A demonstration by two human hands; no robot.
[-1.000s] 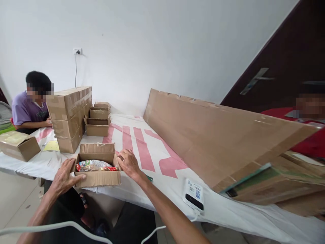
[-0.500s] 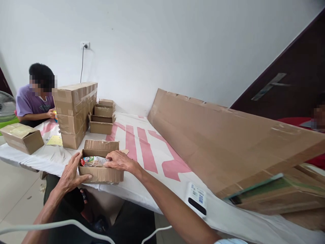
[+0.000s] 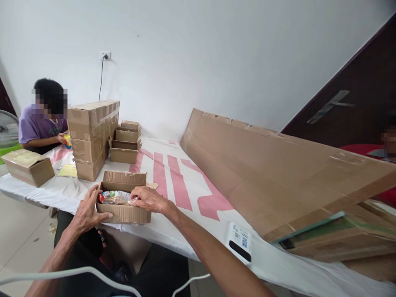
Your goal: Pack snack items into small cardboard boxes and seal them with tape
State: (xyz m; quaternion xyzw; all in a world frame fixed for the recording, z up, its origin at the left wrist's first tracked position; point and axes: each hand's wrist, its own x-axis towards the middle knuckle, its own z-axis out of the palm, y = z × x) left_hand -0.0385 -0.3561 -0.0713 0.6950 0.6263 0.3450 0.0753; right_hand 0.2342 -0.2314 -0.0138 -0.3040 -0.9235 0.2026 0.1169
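Observation:
An open cardboard box stands at the table's near edge with its flaps up. Inside lies a shiny plastic packet with a red, green and white printed label. My left hand grips the box's left end, its thumb along the front wall and its fingers at the side. The fingers of my right hand are curled onto the packet's right end, inside the box; the fingertips are partly hidden.
Taped boxes are stacked behind on the left, beside several open boxes. Another box sits at far left, near a person in purple holding something colourful. A large cardboard sheet leans right; a white device lies nearby.
My right hand has shifted slightly at the packet's right end, and a little more of the packet shows. The left hand keeps its place on the box.

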